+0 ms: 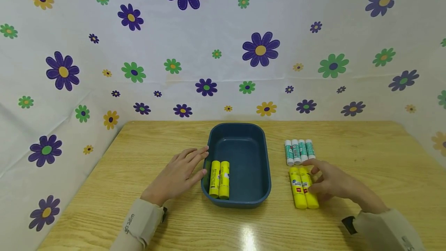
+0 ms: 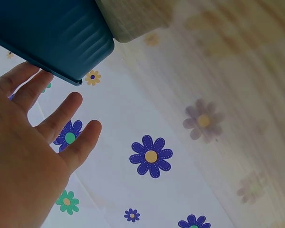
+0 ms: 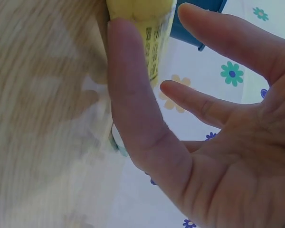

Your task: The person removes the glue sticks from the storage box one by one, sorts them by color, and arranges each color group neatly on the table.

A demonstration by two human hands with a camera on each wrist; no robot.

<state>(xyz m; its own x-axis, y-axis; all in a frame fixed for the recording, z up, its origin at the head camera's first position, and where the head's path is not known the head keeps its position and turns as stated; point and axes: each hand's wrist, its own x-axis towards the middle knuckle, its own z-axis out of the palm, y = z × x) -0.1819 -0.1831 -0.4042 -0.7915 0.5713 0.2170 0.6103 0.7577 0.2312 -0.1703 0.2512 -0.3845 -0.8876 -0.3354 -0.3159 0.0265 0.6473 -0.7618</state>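
A dark blue bin point(image 1: 267, 165) holds two yellow glue sticks point(image 1: 219, 179) side by side at its near left. My left hand point(image 1: 179, 171) reaches to the bin's left rim, its fingers spread and fingertips at the edge; the left wrist view also shows the hand point(image 2: 38, 123) with fingertips right at the rim. To the right of the bin, two more yellow glue sticks point(image 1: 302, 189) lie side by side on the table. My right hand point(image 1: 332, 183) is at the right-hand one, thumb and fingers parted around it; in the right wrist view a gap shows beyond the thumb point(image 3: 137, 95).
Several small teal-and-white glue sticks point(image 1: 299, 152) lie in a row just behind the yellow pair on the table. The wooden table point(image 1: 163, 138) ends at a flower-patterned white cloth point(image 1: 223, 30) at the back.
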